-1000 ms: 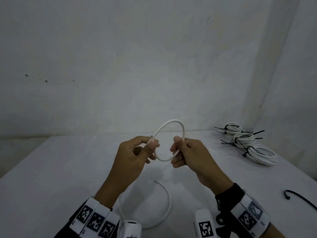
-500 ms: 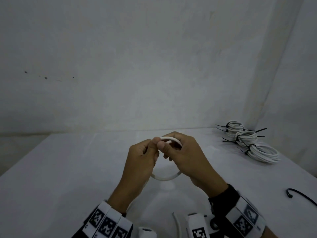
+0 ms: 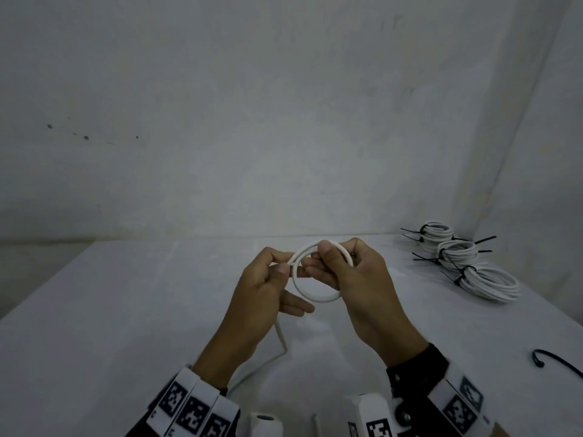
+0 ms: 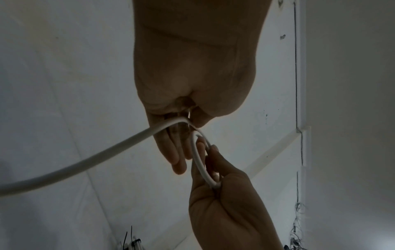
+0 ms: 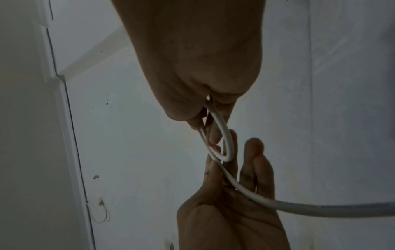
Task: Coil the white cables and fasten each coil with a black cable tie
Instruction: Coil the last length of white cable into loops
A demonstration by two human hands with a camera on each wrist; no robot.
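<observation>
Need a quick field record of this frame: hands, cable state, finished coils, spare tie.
left hand: pinches the white cable where it enters the loop
right hand: grips the loop's top, thumb over it
cable state: a small coil held above the table, tail trailing down under the left hand
finished coils: three, tied with black ties, far right
loose cable tie: on the table, right edge, untouched

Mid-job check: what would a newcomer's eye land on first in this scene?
First, both hands raised mid-table: the left hand and right hand pinch a white cable bent into a small loop, its tail trailing down toward the table. Next, three tied coils clustered at the far right, and one loose black cable tie near the right edge.
</observation>
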